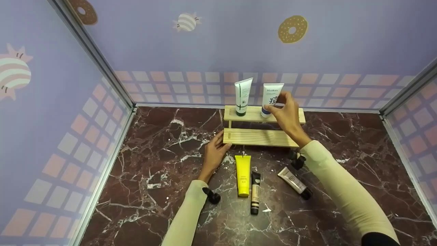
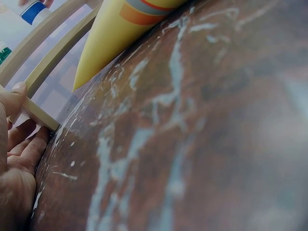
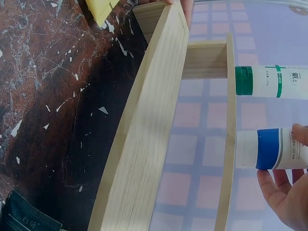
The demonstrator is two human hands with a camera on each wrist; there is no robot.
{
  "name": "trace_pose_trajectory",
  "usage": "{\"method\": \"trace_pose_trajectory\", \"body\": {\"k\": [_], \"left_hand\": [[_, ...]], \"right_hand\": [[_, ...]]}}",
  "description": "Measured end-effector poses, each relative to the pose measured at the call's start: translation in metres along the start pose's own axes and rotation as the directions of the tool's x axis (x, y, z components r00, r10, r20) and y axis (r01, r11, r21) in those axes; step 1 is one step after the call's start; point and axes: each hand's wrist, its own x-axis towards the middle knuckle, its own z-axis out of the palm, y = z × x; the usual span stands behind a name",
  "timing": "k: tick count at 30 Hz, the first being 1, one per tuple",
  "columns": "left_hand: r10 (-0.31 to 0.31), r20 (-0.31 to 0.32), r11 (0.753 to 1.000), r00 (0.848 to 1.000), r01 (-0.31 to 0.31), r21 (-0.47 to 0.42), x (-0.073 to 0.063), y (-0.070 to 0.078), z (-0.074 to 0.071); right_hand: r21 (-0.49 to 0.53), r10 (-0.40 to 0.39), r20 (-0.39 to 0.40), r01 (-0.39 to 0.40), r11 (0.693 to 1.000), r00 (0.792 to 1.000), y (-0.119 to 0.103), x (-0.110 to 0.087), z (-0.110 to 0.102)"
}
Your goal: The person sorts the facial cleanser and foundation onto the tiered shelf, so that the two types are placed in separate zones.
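A two-tier wooden rack stands at the back of the marble-patterned table. My left hand grips the left end of its lower tier, thumb at the front edge; in the left wrist view the fingers lie along the end piece. Over the upper tier, my right hand pinches a white squeeze tube with a blue band between thumb and fingers. The tube stands cap down, its cap right at the shelf. To its left, a white tube with a green cap stands on the same tier.
In front of the rack lie a yellow tube, a slim beige tube with black ends and a silvery tube with a dark cap. A patterned wall rises right behind the rack, with side panels left and right.
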Motion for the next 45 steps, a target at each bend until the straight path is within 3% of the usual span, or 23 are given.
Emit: {"method": "trace_pose_trajectory", "body": {"k": [8,16,27,45], "left_hand": [[0.000,0.006,1.000,1.000,0.000,0.010,0.000,0.001,0.002],[0.017,0.006,1.000,1.000,-0.017,0.003,0.001,0.001,0.002],[0.025,0.009,0.999,1.000,-0.025,-0.021,0.002,0.000,0.002],[0.016,-0.003,1.000,1.000,-0.016,-0.022,0.000,-0.003,0.000]], "right_hand": [[-0.005,0.006,-0.007,-0.006,1.000,1.000,0.002,0.000,-0.004],[-0.040,0.034,0.050,-0.032,0.999,0.998,0.005,-0.002,-0.006],[0.070,0.054,0.062,-0.058,0.996,0.997,0.017,-0.033,-0.017],[-0.032,0.035,0.068,-0.033,0.999,0.997,0.016,-0.078,-0.026]]}}
